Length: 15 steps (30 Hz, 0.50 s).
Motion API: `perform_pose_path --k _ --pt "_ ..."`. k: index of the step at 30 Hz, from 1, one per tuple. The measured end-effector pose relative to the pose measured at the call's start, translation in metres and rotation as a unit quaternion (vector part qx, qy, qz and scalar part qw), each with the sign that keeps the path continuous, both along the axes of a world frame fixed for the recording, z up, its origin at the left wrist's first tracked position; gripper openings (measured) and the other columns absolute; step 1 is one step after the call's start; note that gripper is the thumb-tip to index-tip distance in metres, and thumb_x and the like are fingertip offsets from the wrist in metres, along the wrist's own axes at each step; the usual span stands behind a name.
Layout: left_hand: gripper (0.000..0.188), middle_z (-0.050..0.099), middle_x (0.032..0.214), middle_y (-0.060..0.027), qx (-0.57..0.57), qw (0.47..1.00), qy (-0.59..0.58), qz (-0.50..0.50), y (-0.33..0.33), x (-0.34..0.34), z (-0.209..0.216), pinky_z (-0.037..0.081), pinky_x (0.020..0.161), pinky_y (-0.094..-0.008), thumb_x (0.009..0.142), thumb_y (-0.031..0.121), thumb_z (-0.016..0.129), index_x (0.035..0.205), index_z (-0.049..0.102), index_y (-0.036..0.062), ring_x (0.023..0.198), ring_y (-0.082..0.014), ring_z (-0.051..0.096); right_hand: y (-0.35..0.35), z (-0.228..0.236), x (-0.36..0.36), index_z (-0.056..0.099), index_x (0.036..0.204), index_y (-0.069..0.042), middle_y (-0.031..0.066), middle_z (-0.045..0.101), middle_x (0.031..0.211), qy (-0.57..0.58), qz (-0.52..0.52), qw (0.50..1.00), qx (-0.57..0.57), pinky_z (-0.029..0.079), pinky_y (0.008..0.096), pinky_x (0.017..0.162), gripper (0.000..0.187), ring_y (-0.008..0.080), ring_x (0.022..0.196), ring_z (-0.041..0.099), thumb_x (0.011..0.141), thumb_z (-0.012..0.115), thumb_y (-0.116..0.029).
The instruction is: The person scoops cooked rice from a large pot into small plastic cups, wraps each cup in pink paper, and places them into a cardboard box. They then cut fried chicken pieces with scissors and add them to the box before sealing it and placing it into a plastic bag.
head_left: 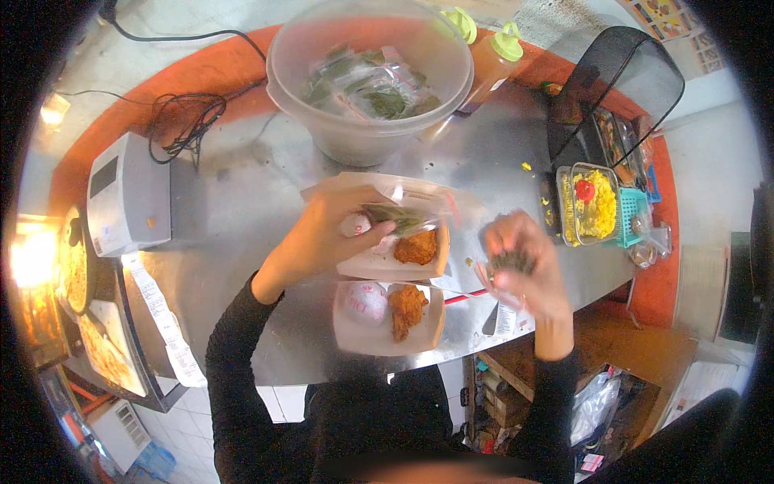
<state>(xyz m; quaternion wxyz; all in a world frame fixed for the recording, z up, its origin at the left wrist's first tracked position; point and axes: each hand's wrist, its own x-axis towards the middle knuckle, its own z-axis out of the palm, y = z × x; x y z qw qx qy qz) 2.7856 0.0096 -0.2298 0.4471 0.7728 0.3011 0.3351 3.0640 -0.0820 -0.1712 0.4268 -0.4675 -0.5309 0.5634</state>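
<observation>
My left hand (pixel 326 226) is closed on a small clear plastic bag of green leaves (pixel 415 216), held above the farther paper box (pixel 347 266). In that box lie a fried chicken piece (pixel 417 249) and a round white wrapped bundle (pixel 355 225), partly hidden by my hand. The nearer paper box (pixel 387 344) stands open, with another white bundle (pixel 365 303) printed in red on the left and fried chicken (pixel 407 311) beside it. Right of the boxes, my right hand (pixel 542 274) is curled round a dark green bagged bunch (pixel 511 262), slightly blurred.
A large translucent tub (pixel 363 137) of bagged greens stands at the back, squeeze bottles (pixel 493 60) behind it. On the left are a grey printer (pixel 129 198) and a long paper strip (pixel 165 319). A yellow-filled container (pixel 592 208) and black mesh basket (pixel 617 89) stand right.
</observation>
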Motion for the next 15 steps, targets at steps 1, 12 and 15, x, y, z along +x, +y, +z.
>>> perform_pose_path --k 1,12,15 --pt "0.021 0.06 0.099 -0.0106 -0.054 0.998 -0.012 0.0 0.0 -0.002 -0.008 0.049 0.073 -0.0326 0.076 0.007 0.07 0.096 0.065 0.0039 0.082 -0.0243 0.059 -0.018 -0.002 -0.004 0.051 0.096 -0.011 0.0049 0.052 0.102 0.031 -0.043 0.998 -0.029 0.044 0.0277 0.079 0.044 0.0138 0.094 0.051 0.065 0.082 -0.014" --pt "0.026 0.061 0.093 -0.011 0.144 0.972 0.146 -0.115 -0.01 -0.017 -0.098 0.046 0.073 -0.035 0.079 0.02 0.07 0.098 0.061 0.0039 0.088 -0.0266 0.057 -0.1 -0.04 -0.059 0.061 0.107 -0.002 0.0077 0.058 0.1 -0.156 -0.123 0.976 -0.092 0.046 0.0295 0.086 0.036 0.0168 0.095 0.056 0.073 0.07 0.005" --pt "0.025 0.061 0.092 -0.0081 0.054 0.984 0.144 -0.093 -0.012 -0.017 -0.085 0.045 0.074 -0.0338 0.079 0.019 0.07 0.098 0.061 0.0053 0.086 -0.0229 0.057 -0.101 -0.034 -0.074 0.064 0.096 -0.001 0.0079 0.06 0.094 -0.142 -0.1 0.983 -0.053 0.045 0.0281 0.083 0.024 0.0168 0.091 0.057 0.074 0.068 0.009"
